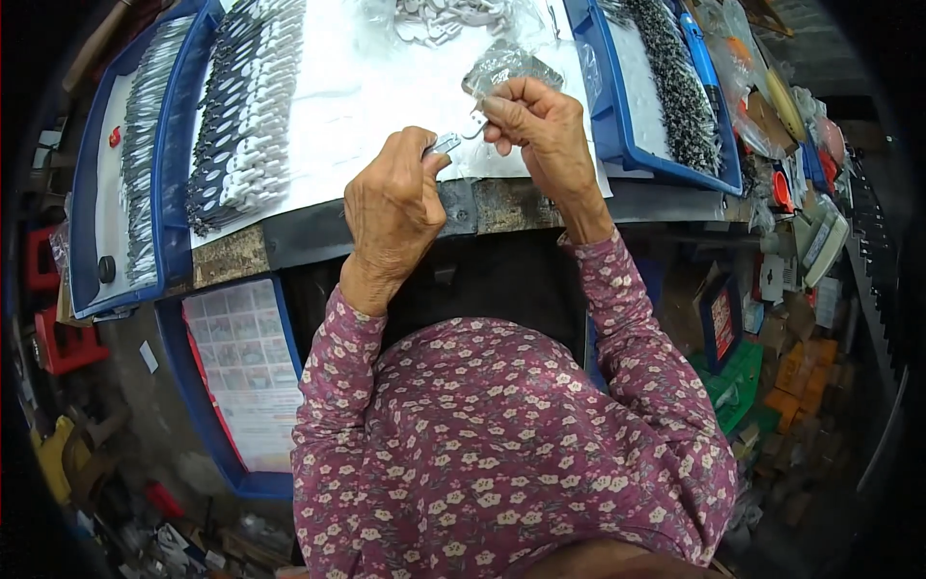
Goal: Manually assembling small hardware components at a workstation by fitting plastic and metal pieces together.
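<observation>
Over the white sheet on the bench, my left hand (394,198) is closed around a small silver-grey metal piece (444,144), its end sticking out past the thumb. My right hand (545,130) pinches a small white curved part (475,125) between thumb and fingers. The two pieces are close together, and I cannot tell whether they touch. Just beyond my right hand lies a clear plastic bag (511,64) with small dark or metallic pieces inside. A loose pile of white parts (451,19) sits farther back.
To the left, stacked rows of black-and-white parts (246,116) flank a blue tray (174,193) of slim silver pieces. A second blue tray (617,125) at right holds many small dark parts. Below the bench edge stands a blue-rimmed bin (253,484). Mixed clutter crowds the far right.
</observation>
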Available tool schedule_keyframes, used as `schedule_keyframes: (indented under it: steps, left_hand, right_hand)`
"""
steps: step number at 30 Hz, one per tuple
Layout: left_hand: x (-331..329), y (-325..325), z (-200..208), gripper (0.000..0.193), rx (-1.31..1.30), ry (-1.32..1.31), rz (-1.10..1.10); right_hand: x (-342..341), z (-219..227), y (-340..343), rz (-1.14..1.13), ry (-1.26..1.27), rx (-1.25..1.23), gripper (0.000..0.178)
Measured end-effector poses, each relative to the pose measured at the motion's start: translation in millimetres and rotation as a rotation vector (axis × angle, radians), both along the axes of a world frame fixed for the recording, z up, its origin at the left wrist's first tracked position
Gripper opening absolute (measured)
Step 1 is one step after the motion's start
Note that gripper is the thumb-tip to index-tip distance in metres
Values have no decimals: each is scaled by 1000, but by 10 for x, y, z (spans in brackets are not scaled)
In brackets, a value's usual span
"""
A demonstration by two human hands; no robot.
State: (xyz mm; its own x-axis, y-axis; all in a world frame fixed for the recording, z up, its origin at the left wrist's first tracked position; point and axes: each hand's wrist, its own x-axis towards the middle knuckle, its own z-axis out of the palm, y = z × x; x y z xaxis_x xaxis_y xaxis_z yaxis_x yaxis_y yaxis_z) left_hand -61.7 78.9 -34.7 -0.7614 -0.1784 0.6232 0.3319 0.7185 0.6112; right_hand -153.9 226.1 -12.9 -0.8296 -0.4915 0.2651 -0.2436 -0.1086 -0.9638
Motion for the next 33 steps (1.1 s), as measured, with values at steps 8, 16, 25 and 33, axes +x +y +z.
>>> schedule_keyframes:
  steps: [8,16,25,33]
  left_hand:
    - [12,54,-11,12,13,-22,-11]
    - [88,84,-39,12,56,-26,-63]
    - [499,10,-211,10,-41,-84,-174]
    - [887,82,-489,17,-57,-177,-292]
  right_hand:
    - [140,-88,21,-31,-108,-162,14]
    - [345,-142,-20,-97,-66,-130,12]
    - [640,-279,227,150,-35,112,19]
    - [1004,-339,398,307,-89,441,17]
